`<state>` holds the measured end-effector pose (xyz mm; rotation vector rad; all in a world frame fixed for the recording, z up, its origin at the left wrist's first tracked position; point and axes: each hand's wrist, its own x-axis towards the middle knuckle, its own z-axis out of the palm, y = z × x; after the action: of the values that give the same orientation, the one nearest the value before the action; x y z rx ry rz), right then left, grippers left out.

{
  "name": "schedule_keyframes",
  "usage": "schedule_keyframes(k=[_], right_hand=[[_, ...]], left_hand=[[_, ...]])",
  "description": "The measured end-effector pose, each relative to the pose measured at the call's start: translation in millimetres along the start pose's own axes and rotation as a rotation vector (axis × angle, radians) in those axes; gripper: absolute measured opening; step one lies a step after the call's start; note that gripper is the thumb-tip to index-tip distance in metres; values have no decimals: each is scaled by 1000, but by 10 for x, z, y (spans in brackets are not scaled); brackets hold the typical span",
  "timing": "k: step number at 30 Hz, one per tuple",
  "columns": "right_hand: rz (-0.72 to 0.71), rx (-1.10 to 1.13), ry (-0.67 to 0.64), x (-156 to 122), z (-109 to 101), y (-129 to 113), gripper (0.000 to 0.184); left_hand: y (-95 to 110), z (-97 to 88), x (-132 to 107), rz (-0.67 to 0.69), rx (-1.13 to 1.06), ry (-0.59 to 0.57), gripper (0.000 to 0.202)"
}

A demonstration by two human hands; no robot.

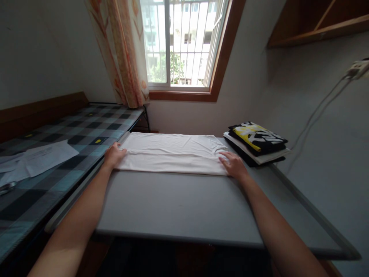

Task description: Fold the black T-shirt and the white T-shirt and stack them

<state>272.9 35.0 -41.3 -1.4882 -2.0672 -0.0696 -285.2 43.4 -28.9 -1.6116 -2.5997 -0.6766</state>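
A white garment (173, 152) lies folded lengthwise into a long strip across the far part of a grey table (173, 204). My left hand (113, 155) rests on its left end, fingers curled over the fabric edge. My right hand (233, 163) lies flat on its right end near the neckline, fingers stretched out. Both forearms reach forward over the table.
A stack of folded clothes (256, 142), black, white and yellow, sits at the table's far right by the wall. A bed with a checked cover (72, 134) and white sheets of paper (37, 157) runs along the left. A window and curtain stand behind; a cable hangs on the right wall.
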Motion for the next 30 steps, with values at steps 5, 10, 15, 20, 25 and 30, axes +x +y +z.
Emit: schedule_keyframes(k=[5, 10, 15, 20, 25, 30], right_hand=[[155, -43, 227, 20, -142, 169, 34], [179, -68, 182, 4, -137, 180, 36], [152, -91, 102, -6, -73, 71, 36], [130, -95, 36, -10, -44, 38, 35], [154, -123, 30, -13, -46, 39, 34], [151, -169, -3, -23, -55, -7, 34]], left_hand=[[18, -20, -35, 146, -26, 104, 48], [31, -16, -120, 168, 31, 93, 46], [68, -50, -113, 160, 46, 120, 46], [58, -55, -56, 181, 68, 119, 40], [40, -4, -94, 235, 148, 111, 38], [130, -28, -202, 241, 194, 163, 39]])
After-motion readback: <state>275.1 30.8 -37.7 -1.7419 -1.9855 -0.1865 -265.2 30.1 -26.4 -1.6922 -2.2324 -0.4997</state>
